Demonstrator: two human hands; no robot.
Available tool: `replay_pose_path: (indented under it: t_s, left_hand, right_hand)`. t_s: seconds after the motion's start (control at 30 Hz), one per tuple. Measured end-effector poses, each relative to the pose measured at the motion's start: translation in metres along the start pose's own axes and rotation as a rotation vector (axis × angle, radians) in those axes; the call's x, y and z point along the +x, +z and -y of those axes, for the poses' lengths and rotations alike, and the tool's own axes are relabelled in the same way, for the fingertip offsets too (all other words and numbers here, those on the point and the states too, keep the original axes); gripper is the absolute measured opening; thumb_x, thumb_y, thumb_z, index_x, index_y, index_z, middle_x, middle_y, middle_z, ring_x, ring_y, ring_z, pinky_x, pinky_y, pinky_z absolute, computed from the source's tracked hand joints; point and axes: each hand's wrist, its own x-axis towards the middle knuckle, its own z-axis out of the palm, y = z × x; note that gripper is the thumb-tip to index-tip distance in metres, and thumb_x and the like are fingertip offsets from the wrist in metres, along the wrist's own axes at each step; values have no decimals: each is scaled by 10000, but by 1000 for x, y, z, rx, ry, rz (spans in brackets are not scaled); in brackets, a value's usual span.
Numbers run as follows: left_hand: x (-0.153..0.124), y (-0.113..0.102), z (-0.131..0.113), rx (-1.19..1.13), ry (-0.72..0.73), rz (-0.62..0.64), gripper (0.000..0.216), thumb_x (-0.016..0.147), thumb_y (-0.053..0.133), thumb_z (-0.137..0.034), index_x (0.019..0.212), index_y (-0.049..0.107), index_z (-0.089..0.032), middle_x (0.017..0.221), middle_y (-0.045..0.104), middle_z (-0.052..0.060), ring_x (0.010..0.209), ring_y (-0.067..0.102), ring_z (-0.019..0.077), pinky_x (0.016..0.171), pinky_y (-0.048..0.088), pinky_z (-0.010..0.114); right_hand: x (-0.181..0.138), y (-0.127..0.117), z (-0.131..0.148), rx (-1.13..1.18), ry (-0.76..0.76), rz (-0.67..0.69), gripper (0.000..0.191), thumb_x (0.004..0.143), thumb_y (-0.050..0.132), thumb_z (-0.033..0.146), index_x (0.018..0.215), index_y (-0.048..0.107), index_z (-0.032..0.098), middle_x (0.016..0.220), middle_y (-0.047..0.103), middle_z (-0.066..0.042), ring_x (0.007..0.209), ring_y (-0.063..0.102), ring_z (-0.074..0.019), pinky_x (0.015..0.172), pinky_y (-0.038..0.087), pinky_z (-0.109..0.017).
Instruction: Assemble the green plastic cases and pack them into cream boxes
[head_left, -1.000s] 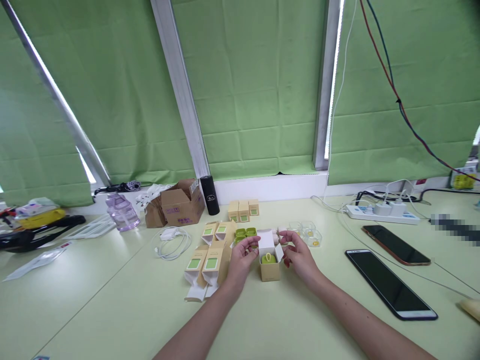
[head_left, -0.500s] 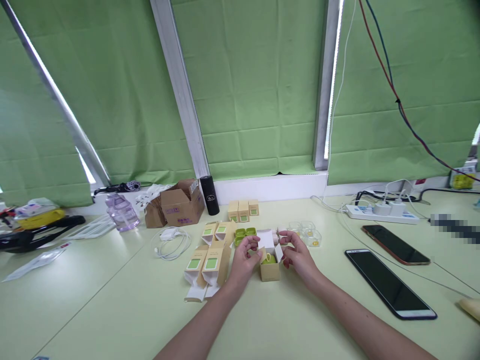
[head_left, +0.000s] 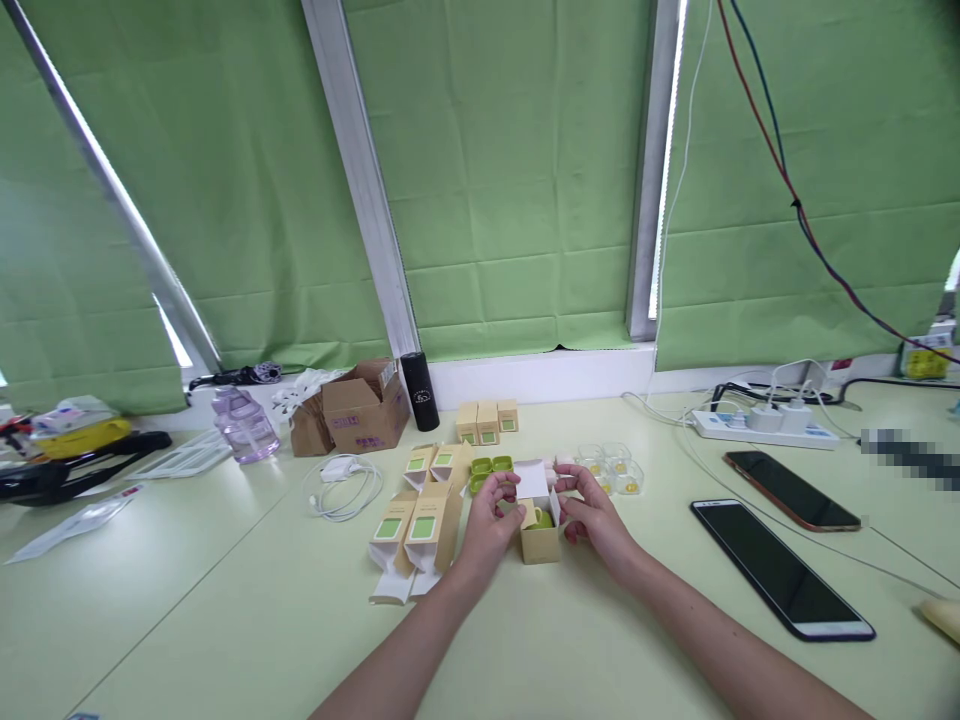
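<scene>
Left hand (head_left: 487, 515) and right hand (head_left: 598, 512) curled at the side flaps (head_left: 555, 508), pinch or mere touch unclear | small box (head_left: 540, 547) upright on desk (head_left: 255, 640) between them, lid (head_left: 531, 476) raised, green item (head_left: 547, 521) inside | light, even fingertip pressure would suit flaps best.

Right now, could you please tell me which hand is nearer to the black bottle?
Left. The left hand is in front of the black bottle and to its right; the right hand is farther right, beyond the small open box.
</scene>
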Motion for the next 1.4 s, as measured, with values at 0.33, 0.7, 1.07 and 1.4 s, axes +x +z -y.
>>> replay_pose_path:
  t_s: [0.33,0.7,1.07,1.4]
  left_hand:
    - [-1,1,-3,57,30,4,357,718,701,-249,1054,583,-219,1000,668,59,1009,582,239,794,385,310]
    - [0,1,3,60,52,-7,345,741,694,-220,1010,479,-239,956,647,17,938,600,206,768,366,299]
    - [0,1,1,90,82,16,220,765,660,-227,963,564,-214,952,650,25,952,600,218,760,368,302]
    - [1,1,0,93,65,42,164,744,702,-265,860,602,-208,1006,722,56,938,625,225,763,393,303]
  right_hand:
    - [2,-1,-15,-106,-26,62,517,825,696,494,1254,472,311,1124,500,-25,709,574,-138,459,369,-223]
    - [3,-1,-19,-179,-49,83,558,804,695,508,1267,468,292,1116,466,-28,700,509,-120,490,357,-224]
    - [4,0,-19,-180,-43,105,557,799,698,489,1265,478,279,1112,482,-39,714,504,-131,512,354,-234]
    - [2,2,-15,-194,-53,82,527,789,694,477,1240,508,278,1099,516,-36,704,508,-138,535,380,-246]
